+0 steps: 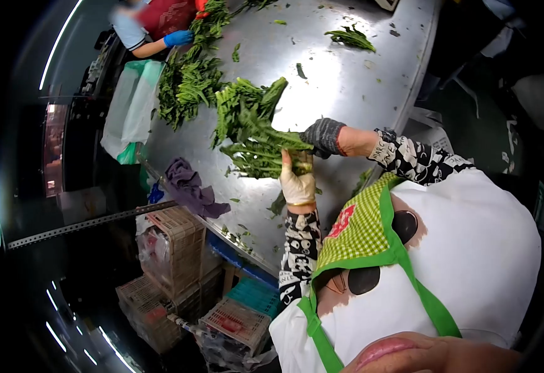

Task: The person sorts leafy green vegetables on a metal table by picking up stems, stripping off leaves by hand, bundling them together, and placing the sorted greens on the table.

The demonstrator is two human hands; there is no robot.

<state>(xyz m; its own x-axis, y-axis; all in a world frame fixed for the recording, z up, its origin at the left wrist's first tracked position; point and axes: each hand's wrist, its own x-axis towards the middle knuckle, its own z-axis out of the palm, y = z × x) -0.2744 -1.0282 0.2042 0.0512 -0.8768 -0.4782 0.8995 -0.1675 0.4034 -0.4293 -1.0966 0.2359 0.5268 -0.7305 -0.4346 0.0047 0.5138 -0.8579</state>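
My left hand (298,183), in a pale glove, is closed round the stem end of a bunch of leafy greens (256,155), its thumb up along the stems. My right hand (325,137), in a dark grey knit glove, is at the cut ends of the same bunch, fingers curled against them. Its fingertips are partly hidden, so what it grips is not clear. The leaves point left over the metal table (309,93). Just beyond lies another pile of greens (241,102), touching or overlapping the bunch.
Across the table a co-worker's blue-gloved hand (178,38) touches a long heap of greens (188,81). A purple cloth (191,186) lies at the table edge near a white-green bag (132,105). Loose leaves (351,38) are scattered about. Plastic crates (175,248) stand below.
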